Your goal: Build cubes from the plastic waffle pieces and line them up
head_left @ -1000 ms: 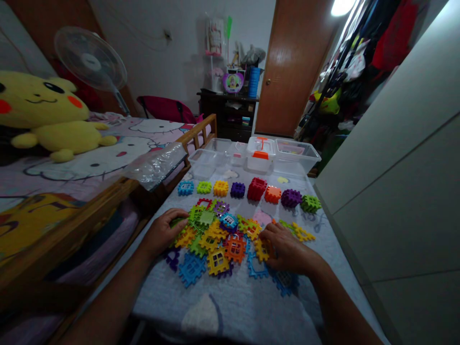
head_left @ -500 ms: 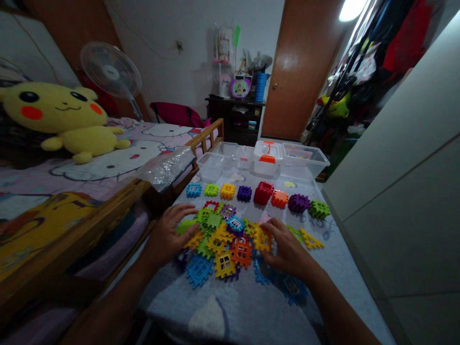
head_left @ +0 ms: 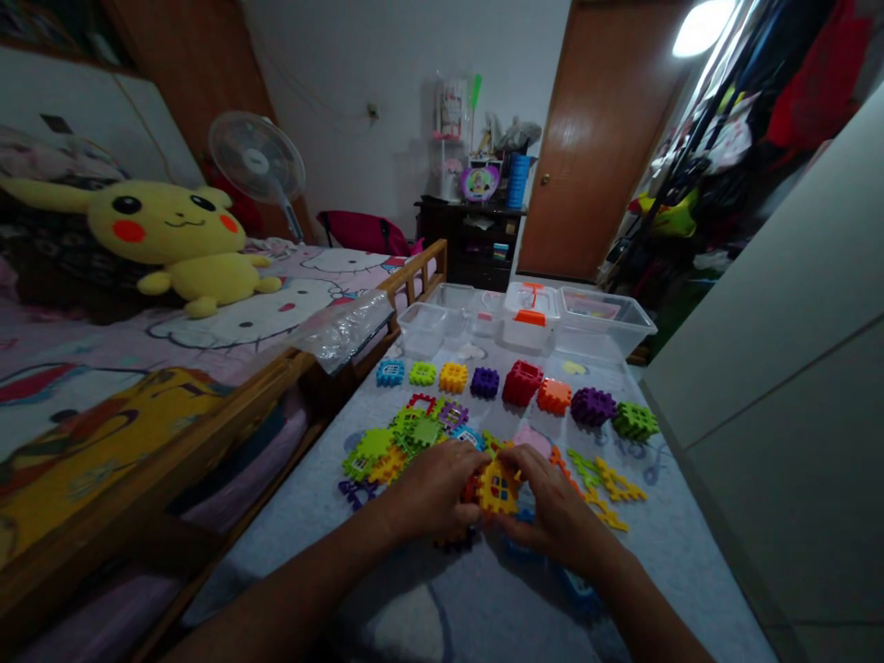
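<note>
Between my two hands is a yellow-orange interlocking building tile (head_left: pixel 498 488) with a window grid. My right hand (head_left: pixel 556 497) grips its right side, fingers curled over the top and thumb below. My left hand (head_left: pixel 438 488) closes on its left edge, where a bit of red and orange shows by the fingertips. My left hand covers part of the loose tile pile. Still showing there are a lime tile (head_left: pixel 373 445), a purple window tile (head_left: pixel 454 414) and a blue window tile (head_left: pixel 470 436). Blue tiles lie partly hidden under my right hand.
Behind the pile runs a row of colour-sorted stacks, including a red stack (head_left: pixel 522 383), a purple stack (head_left: pixel 592 407) and a green stack (head_left: pixel 636 421). Yellow triangle tiles (head_left: pixel 620 481) lie at right. Clear plastic bins (head_left: pixel 604 322) line the far edge; a wooden bed rail (head_left: pixel 276 373) borders the left.
My left hand has moved right from the pile's left side to meet the yellow-orange tile in my right hand. The view has shifted slightly left.
</note>
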### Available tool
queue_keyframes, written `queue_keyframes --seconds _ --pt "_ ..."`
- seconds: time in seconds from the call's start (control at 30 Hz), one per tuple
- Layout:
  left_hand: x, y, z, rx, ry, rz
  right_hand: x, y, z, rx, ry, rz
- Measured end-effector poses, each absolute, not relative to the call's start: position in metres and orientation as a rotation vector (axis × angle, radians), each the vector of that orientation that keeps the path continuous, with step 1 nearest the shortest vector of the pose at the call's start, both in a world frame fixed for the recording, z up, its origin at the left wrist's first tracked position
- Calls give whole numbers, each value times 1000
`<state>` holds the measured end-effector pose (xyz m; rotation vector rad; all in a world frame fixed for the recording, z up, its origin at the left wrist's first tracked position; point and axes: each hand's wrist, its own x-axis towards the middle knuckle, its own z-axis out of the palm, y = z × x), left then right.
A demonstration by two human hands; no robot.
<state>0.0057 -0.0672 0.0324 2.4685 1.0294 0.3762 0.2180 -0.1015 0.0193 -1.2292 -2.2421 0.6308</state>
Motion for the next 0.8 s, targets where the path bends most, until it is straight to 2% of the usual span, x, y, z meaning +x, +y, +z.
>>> queue_keyframes --seconds 0.47,0.8 --pt "8 -63 42 2429 1002 419 218 -98 12 -1195 -2176 506" --pt "21 -61 60 2623 1039 105 220 -99 7 -1228 -2236 458"
